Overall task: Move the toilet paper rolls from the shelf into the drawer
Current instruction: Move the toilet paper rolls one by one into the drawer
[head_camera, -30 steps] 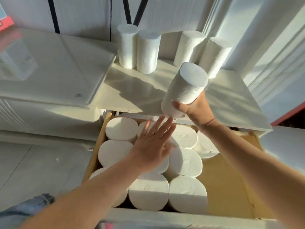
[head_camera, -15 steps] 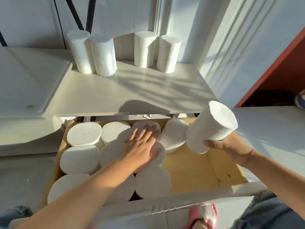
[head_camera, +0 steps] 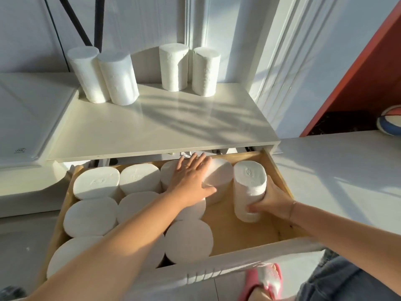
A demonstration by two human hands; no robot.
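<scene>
Sunlight streaks a white wall (head_camera: 227, 29) and a cream shelf (head_camera: 152, 131) with leafy shadows. Four toilet paper rolls stand upright at the back of the shelf. One touching pair (head_camera: 117, 79) is on the left, and a second pair (head_camera: 173, 68) stands near the middle, apart from the first.

Below the shelf's front edge a wooden drawer (head_camera: 280, 170) is pulled out. Its left and middle parts are packed with rolls standing on end (head_camera: 95, 183), their tops showing as white discs that touch one another.

The left hand (head_camera: 191, 181) lies flat on the tops of the back row. Its fingers are straight and spread, with a ring on one, and they hold nothing. The right hand (head_camera: 271, 200) grips a single roll (head_camera: 249, 187) around its lower half, fingers curled round the near side. That roll stands upright inside the drawer near the right wall, just beside the back-row roll under the left hand. I cannot tell whether its base touches the drawer floor. Bare wood shows in front of it.

At the right edge a ball (head_camera: 390, 122) rests in a dark recess under an orange-red panel. A pink slipper (head_camera: 267, 281) and some denim show at the bottom.
</scene>
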